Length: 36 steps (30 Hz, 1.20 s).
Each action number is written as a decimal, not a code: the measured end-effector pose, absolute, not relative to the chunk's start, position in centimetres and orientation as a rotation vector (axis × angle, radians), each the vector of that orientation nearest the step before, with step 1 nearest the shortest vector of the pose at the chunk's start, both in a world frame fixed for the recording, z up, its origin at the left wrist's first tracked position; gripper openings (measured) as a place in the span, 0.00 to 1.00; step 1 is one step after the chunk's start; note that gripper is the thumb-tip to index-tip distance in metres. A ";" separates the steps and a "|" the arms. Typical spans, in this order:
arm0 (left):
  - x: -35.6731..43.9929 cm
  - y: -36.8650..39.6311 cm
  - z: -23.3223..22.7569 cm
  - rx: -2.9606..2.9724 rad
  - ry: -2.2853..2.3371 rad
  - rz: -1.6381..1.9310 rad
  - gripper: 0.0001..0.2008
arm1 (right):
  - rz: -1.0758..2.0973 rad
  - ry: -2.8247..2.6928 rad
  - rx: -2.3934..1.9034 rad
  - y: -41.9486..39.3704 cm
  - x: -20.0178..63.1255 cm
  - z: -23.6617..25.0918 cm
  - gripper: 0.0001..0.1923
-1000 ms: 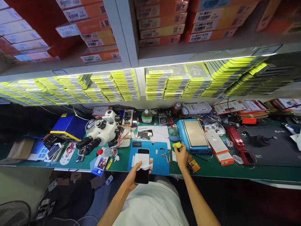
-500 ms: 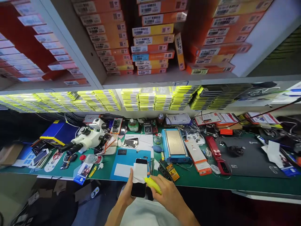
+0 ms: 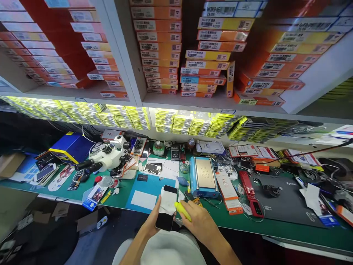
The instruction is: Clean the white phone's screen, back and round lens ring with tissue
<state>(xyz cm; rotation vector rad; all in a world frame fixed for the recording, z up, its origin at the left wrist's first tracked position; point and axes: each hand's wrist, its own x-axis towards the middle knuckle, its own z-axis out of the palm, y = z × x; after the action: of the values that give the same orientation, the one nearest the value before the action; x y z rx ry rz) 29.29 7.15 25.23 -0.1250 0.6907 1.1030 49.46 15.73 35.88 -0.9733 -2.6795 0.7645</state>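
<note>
My left hand (image 3: pixel 152 221) is closed around the side of a smartphone (image 3: pixel 164 222), held tilted in front of the bench edge. A white sheet (image 3: pixel 168 202), paper or cloth, lies across the middle of its dark screen, leaving the top and bottom ends bare. In my right hand (image 3: pixel 200 221) is a yellow tube-shaped tool (image 3: pixel 183 212), gripped between thumb and fingers. Its front end is at the right edge of the phone, beside the white sheet. Whether it touches the phone I cannot tell.
A blue mat (image 3: pixel 154 183) with a white card (image 3: pixel 143 199) lies beyond the phone. A microscope (image 3: pixel 110 156) stands left, and a blue heating plate (image 3: pixel 204 173) right. A red device (image 3: pixel 250 193) lies further right. Shelves of orange boxes (image 3: pixel 160 48) hang above.
The view has tilted up and shifted left, so the scene sits lower and to the right. The yellow tool's front end has moved slightly up along the phone's right edge. Both hands keep their grip.
</note>
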 end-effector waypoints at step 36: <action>15.0 10.1 21.0 0.082 0.324 0.802 0.24 | 0.941 -1.285 -1.829 19.3 44.4 14.9 0.21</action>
<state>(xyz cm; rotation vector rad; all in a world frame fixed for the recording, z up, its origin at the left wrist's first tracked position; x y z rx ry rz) 15.02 10.05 21.04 0.0818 0.3239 0.8017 44.39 19.32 14.92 -1.8290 -1.2847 0.9414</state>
